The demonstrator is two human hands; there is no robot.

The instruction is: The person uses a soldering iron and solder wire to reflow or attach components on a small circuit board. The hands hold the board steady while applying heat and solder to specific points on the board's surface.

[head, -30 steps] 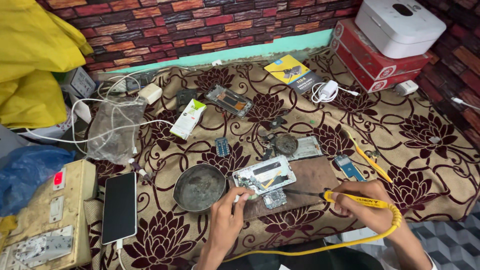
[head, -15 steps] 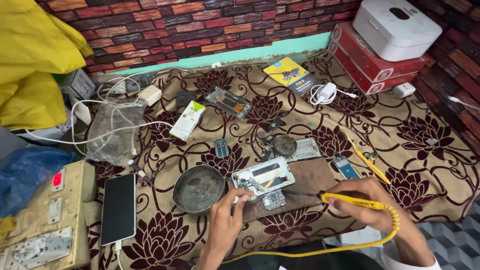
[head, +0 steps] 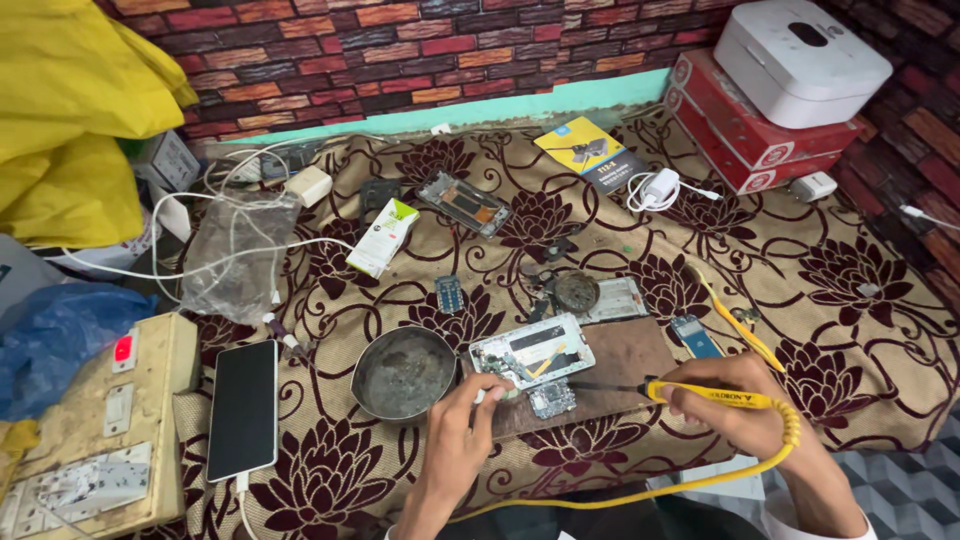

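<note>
Both hands worked at the opened phone [head: 532, 351]: the right hand [head: 735, 395] gripped a yellow soldering iron [head: 700, 394], the left hand [head: 468, 405] pinched its edge.

Metal bowl [head: 403, 372] just left of hands; bare cloth [head: 860, 330] rightward.

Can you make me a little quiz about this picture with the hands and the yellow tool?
1. True or false: the right hand holds a yellow soldering iron.
2. What does the left hand touch: A) the opened phone, B) the white box, C) the yellow cloth?
3. What round thing lies just left of the opened phone?

Key: 1 true; 2 A; 3 the metal bowl.
</note>
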